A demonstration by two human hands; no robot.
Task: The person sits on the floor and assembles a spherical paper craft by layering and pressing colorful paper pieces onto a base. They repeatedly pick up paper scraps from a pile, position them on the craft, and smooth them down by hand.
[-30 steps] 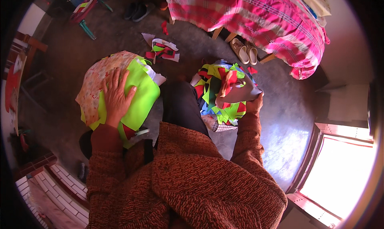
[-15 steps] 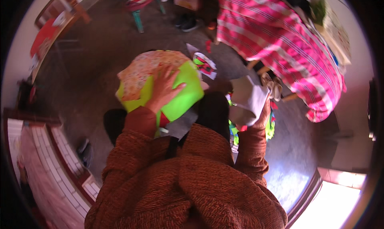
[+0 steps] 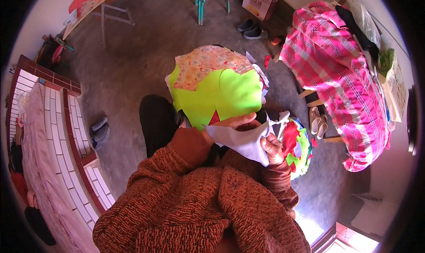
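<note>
Before my body hangs a pale grey-white piece of cloth [image 3: 243,143], folded and creased. My right hand [image 3: 273,150] pinches its right end between thumb and fingers. Behind the upper edge is my left hand [image 3: 241,120], fingers bent against the cloth, its palm mostly covered. Just beyond lies a rounded pile of cloth pieces: bright green cloth [image 3: 239,91] and an orange floral cloth [image 3: 206,65], with a bit of red showing between. To the right of my right hand sits a heap of red, green, blue and white cloth scraps [image 3: 301,149].
A pink plaid cloth [image 3: 325,71] covers furniture on the right, with light shoes [image 3: 318,121] beside its legs. Dark shoes [image 3: 252,29] and a carton [image 3: 260,3] are at the back, near a green-legged stool [image 3: 201,9]. More dark shoes [image 3: 99,131] lie left.
My left hand has left the green and floral pile and come to the grey-white cloth. My right hand has brought that cloth inward from the right. The view has shifted.
</note>
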